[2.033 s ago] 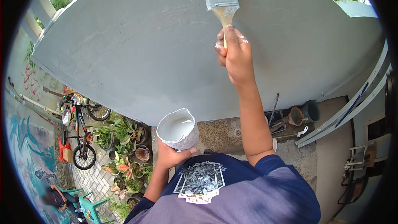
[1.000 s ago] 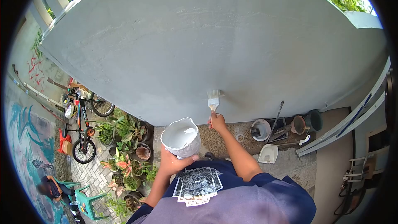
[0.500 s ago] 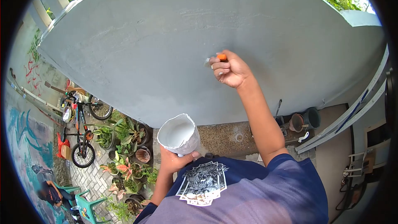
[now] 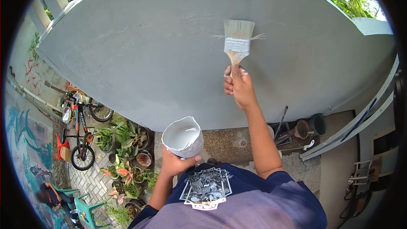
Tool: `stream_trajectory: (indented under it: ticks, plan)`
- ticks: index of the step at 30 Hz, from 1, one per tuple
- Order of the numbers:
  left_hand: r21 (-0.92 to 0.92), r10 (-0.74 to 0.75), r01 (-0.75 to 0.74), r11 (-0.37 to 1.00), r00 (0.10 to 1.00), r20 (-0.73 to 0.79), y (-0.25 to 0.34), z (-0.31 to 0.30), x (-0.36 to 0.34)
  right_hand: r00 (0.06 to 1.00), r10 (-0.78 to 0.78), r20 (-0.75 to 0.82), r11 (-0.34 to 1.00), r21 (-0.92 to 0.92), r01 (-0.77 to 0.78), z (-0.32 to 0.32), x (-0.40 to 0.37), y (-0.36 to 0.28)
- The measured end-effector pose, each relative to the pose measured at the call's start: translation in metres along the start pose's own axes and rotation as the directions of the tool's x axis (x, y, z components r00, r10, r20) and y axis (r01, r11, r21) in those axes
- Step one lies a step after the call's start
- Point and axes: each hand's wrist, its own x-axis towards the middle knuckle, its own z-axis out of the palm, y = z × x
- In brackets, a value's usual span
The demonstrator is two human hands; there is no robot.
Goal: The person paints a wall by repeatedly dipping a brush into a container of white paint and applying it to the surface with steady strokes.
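My right hand (image 4: 240, 85) grips a flat paintbrush (image 4: 237, 44) by its wooden handle, bristles pointing up against the grey wall (image 4: 148, 59). White paint coats the brush's ferrule, and a few stray bristles stick out to its side. Paint smudges show on my fingers. Low in front of my chest, my left hand (image 4: 174, 163) is wrapped round a paint-crusted white tub (image 4: 182, 138), held upright with its mouth facing me. White paint shows inside the tub.
Potted plants (image 4: 127, 157) and a bicycle (image 4: 82, 133) stand at left. A person (image 4: 53, 197) sits by a green table (image 4: 89, 208). Buckets (image 4: 317, 124) stand at the wall's foot on the right, near a pale curved rail (image 4: 352, 131).
My right hand has turned the brush so its bristles point up and its whole face shows; before, mainly the orange handle end was visible. The tub has stayed nearly in place.
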Motion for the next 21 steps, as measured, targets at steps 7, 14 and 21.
stream_trajectory:
  ticks: [7,14,21]
  plan:
    - [0.029,-0.014,0.014,0.999,1.0,-0.013,-0.002,0.004,0.003,0.98,-0.081,-0.183,0.949,-0.315,0.02,-0.061,0.01,0.207]
    - [0.038,-0.042,0.042,0.998,0.999,-0.009,-0.004,0.005,-0.006,0.571,0.736,-0.365,0.625,0.04,-0.78,-0.12,-0.053,0.282]
    - [0.014,-0.075,0.076,0.997,0.997,-0.03,-0.005,0.006,-0.01,0.8,0.548,-0.244,0.826,0.012,-0.563,-0.06,-0.025,0.129]
